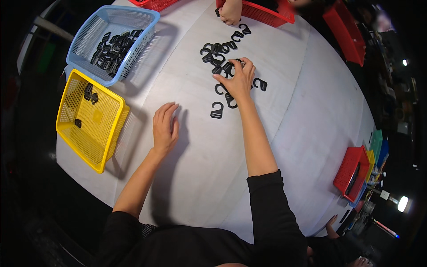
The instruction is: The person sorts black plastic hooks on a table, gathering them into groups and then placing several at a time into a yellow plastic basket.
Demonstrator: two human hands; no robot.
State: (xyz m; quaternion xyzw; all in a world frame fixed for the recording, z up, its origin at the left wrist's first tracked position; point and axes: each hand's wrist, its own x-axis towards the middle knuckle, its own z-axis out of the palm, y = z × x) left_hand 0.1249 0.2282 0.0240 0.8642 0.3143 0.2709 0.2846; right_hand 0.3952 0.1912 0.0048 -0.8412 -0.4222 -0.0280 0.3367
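Observation:
Several black plastic hook buckles lie in a loose spread across the white table; one buckle (pixel 216 116) lies at the near end, another buckle (pixel 263 85) to the right. Over the middle of the spread reaches my right hand (pixel 239 82), its thumb and fingers apart. The fingertips are at some of the buckles, which the hand partly hides. My left hand (pixel 164 129) hovers above the table to the left, fingers loosely curved and apart, holding nothing. Left of it stands a yellow basket (pixel 116 120) with a few small black pieces.
Behind the yellow basket is a blue basket (pixel 149 38) filled with black buckles. At the far side another person's hand (pixel 230 12) is beside a red basket (pixel 267 17). A red basket (pixel 341 171) stands at the right edge, with more bins beyond it.

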